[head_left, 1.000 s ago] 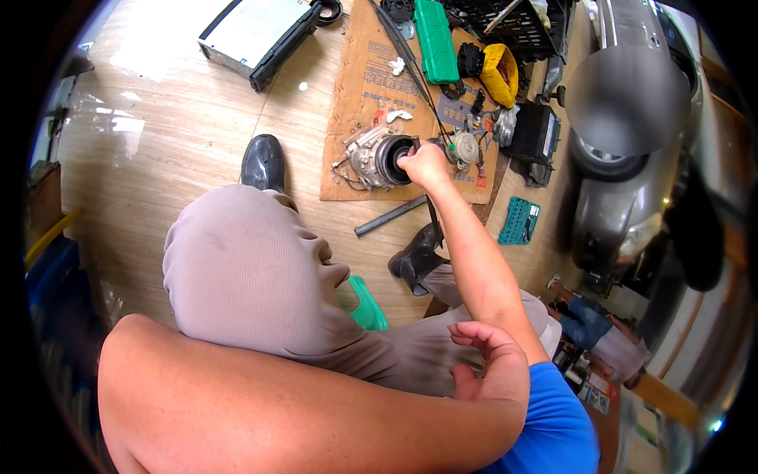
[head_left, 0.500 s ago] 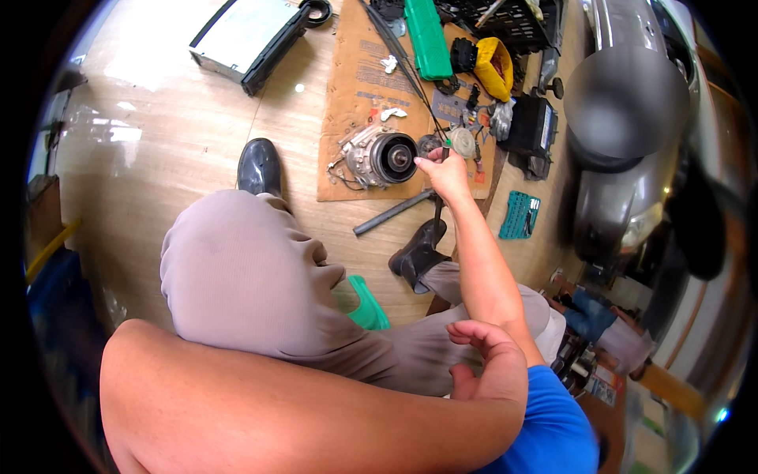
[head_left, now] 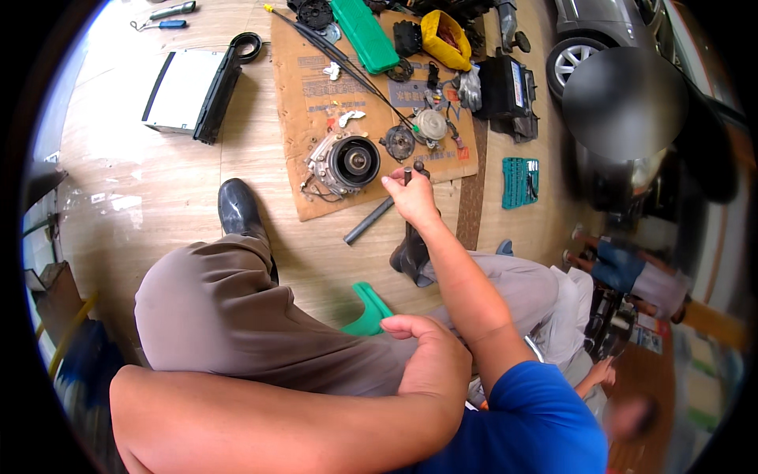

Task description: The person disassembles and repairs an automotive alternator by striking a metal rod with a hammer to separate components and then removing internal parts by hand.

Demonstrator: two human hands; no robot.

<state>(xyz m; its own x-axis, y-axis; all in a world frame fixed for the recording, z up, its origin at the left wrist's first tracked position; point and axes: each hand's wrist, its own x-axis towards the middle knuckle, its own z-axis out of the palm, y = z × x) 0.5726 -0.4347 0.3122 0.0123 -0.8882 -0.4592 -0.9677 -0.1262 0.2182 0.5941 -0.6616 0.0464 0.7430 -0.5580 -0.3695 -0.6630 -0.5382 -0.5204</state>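
My right hand [head_left: 407,193] is closed around an upright dark metal tool [head_left: 407,221], just below and right of a round aluminium housing with a black pulley [head_left: 347,162] on cardboard [head_left: 304,114]. Beside the housing lie a dark round plate [head_left: 400,142] and a silver round part [head_left: 433,124]. A grey bar [head_left: 359,231] lies on the floor near my right hand. My left hand [head_left: 430,355] is low by my lap, with its thumb showing and the other fingers mostly hidden.
Also around are a green case [head_left: 365,33], yellow pouch [head_left: 446,39], boxy unit [head_left: 189,95], black battery [head_left: 500,87], teal tool set [head_left: 520,182], green stool [head_left: 363,312] and grey car [head_left: 600,20]. Other people [head_left: 643,276] are at the right.
My right hand and the tool have moved away from the pulley, down and toward me. My left hand has shifted left. The view has turned, with the floor items shifted left.
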